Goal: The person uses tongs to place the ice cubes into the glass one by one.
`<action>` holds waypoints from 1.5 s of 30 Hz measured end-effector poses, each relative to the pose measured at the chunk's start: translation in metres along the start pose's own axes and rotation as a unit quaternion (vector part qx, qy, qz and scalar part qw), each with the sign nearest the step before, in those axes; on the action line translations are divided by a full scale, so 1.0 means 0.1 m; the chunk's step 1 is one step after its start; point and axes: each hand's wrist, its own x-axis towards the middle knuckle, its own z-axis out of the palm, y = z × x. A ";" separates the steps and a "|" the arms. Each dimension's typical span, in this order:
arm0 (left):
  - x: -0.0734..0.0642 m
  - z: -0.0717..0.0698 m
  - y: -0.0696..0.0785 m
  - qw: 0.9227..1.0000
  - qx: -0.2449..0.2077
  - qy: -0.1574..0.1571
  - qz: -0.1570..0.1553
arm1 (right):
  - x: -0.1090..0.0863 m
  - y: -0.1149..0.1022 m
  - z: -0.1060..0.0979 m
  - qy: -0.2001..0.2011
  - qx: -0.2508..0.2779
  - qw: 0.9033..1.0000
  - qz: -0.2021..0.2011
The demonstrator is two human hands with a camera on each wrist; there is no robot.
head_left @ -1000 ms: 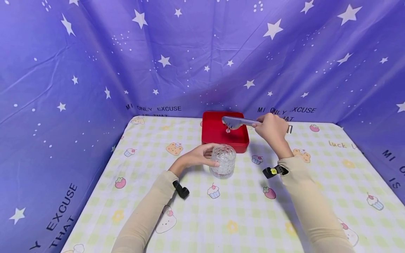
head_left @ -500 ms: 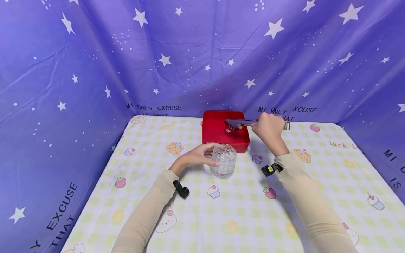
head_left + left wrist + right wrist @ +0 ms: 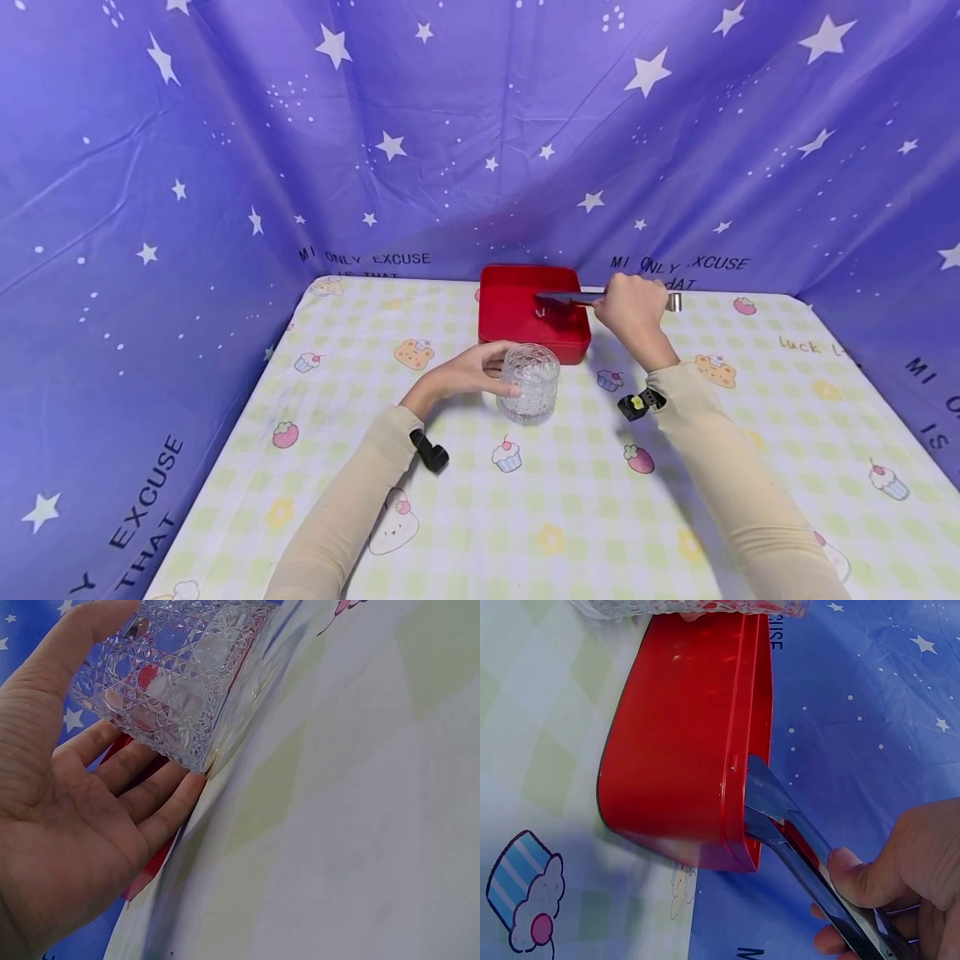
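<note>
My left hand (image 3: 468,371) holds a clear textured glass (image 3: 531,387) that stands upright on the table. In the left wrist view, the thumb lies on one side of the glass (image 3: 180,682) and the fingers on the other. My right hand (image 3: 633,312) grips metal tongs (image 3: 588,300) around their arms. Their tips reach down over the rim into a red box (image 3: 558,348) behind the glass. A small clear piece (image 3: 540,313) shows at the tips in the head view. In the right wrist view, the box wall (image 3: 675,735) hides the tips.
A checked cloth (image 3: 551,500) with cupcake and strawberry prints covers the table. Purple curtains (image 3: 450,125) with white stars hang close behind the box and on both sides. Black straps with small cameras sit on both wrists.
The right hand has moved slightly left, and the tongs have lowered further into the red box, with the small clear piece at their tips. The left hand and glass have stayed in place.
</note>
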 end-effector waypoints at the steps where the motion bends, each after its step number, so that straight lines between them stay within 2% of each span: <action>1: 0.00 0.00 0.00 1.000 0.002 0.000 -0.002 | 0.00 0.00 0.01 0.001 0.000 1.000 0.000; 12: -0.01 0.02 -0.02 1.000 0.005 -0.004 -0.002 | -0.02 0.01 0.10 0.005 -0.004 1.000 -0.002; 23: 0.00 0.01 -0.02 1.000 0.007 -0.001 -0.006 | -0.02 0.00 0.10 0.010 -0.002 1.000 -0.012; 31: 0.01 -0.01 -0.03 1.000 0.001 -0.004 0.008 | -0.01 0.00 0.09 0.009 -0.008 1.000 -0.011; 45: 0.01 -0.01 -0.02 1.000 0.009 -0.002 0.009 | -0.01 0.00 0.09 0.015 0.003 1.000 -0.010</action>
